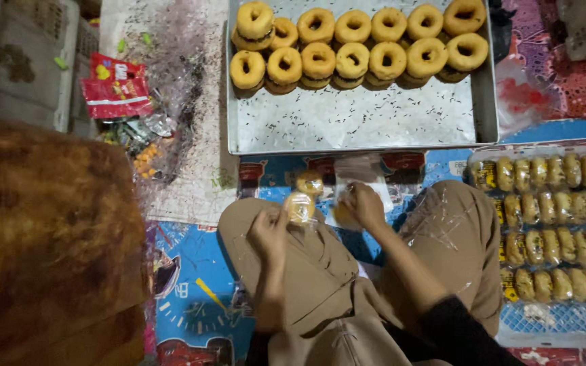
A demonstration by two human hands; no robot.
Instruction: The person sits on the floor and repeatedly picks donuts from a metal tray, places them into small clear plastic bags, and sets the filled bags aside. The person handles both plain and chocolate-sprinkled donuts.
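Right now you sit cross-legged on the patterned blue floor mat (191, 271), working low over your lap so both hands meet close to your body. Your left hand (270, 234) has its grip closed on a small round golden pastry in a clear plastic wrapper (300, 207), held upright between the fingertips, apparently so the wrapper's open end faces up. Your right hand (363, 205) is pinched together on a second clear wrapper with something yellow inside (344, 215); the view is blurred there, so it may be another pastry. A further wrapped pastry (310, 183) lies just beyond your hands, against your knee.

Ahead, within easy reach, sits the wide shallow metal tray (354, 122), its far end stacked with two rows of unwrapped golden ring-shaped pastries (354, 44), its near half bare. To your right, a pale blue plastic crate (557, 325) holds rows of already bagged pastries (557, 230). At left lie crumpled red snack packets (115, 88).
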